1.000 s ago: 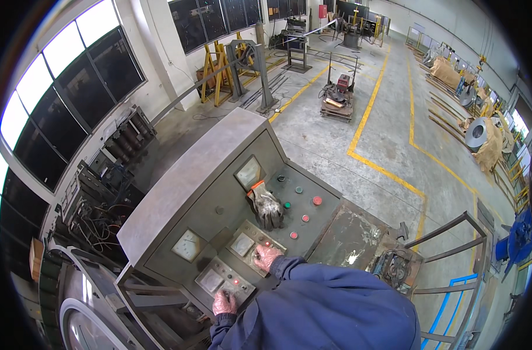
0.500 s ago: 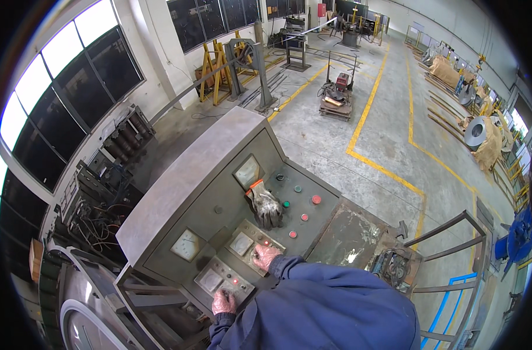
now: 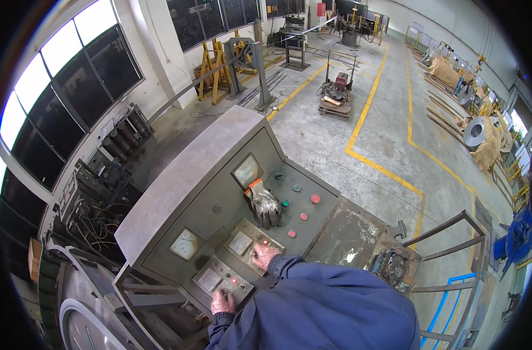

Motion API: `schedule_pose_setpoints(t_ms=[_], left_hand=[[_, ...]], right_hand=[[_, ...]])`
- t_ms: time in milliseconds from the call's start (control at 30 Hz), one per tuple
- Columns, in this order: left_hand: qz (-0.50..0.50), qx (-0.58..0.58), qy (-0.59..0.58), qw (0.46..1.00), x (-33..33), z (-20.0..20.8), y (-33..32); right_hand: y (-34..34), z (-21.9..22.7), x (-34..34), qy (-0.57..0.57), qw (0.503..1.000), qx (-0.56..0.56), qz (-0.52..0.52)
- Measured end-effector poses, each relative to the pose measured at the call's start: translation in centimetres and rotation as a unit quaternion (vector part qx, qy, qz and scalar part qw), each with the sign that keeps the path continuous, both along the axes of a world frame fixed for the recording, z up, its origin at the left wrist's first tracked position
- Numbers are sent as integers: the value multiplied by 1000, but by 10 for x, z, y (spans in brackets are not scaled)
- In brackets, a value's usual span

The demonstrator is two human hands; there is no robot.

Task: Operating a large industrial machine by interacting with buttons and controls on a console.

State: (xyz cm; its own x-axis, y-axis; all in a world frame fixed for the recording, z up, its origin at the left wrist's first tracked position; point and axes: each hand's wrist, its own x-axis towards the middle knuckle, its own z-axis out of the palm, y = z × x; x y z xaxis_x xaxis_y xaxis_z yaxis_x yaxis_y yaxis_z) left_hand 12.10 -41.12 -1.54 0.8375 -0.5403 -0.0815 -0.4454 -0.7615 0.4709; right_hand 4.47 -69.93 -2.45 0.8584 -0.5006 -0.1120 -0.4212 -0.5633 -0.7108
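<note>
My left hand, in what looks like a thin clear glove, is closed at the lower edge of a small control module with a meter and a lit red lamp. Likewise gloved, my right hand is closed on the lower part of a second, similar module, farther up and to the right. Whatever the fingers grip on each module is hidden under them. Both modules are set into a grey metal control console. Above my right hand, a dirty work glove with an orange cuff lies on the panel.
Red push buttons and a green button sit right of the glove. Two larger meters are on the upright panel. A metal railing stands at right. Beyond the console are a cart and yellow floor lines.
Both hands keep their places on the two modules. The whole view has shifted very slightly to the left; nothing else visibly differs.
</note>
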Motion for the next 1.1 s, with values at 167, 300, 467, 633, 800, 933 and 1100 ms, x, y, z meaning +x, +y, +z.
schedule_pose_setpoints(t_ms=[167, 300, 467, 633, 800, 933, 1100], left_hand=[[1, 1, -1, 1000, 2, -8, 3], [1, -1, -2, 1000, 1, -5, 2], [1, -11, 10, 1000, 2, -5, 1], [1, -3, 1, 1000, 1, -3, 2], [18, 7, 8, 1000, -2, 9, -7], [30, 44, 3, 999, -1, 12, -9], [21, 60, -3, 998, 2, 11, -9]], right_hand=[[0, 12, -3, 10, 1000, -16, 8], [0, 11, -2, 16, 999, -42, 20], [0, 1, 2, 29, 996, -80, 40], [1, 14, 4, 63, 991, -100, 64], [0, 12, 4, 42, 981, -159, 102], [-2, 9, 8, 48, 971, -177, 151], [-3, -6, 10, 25, 972, -172, 161]])
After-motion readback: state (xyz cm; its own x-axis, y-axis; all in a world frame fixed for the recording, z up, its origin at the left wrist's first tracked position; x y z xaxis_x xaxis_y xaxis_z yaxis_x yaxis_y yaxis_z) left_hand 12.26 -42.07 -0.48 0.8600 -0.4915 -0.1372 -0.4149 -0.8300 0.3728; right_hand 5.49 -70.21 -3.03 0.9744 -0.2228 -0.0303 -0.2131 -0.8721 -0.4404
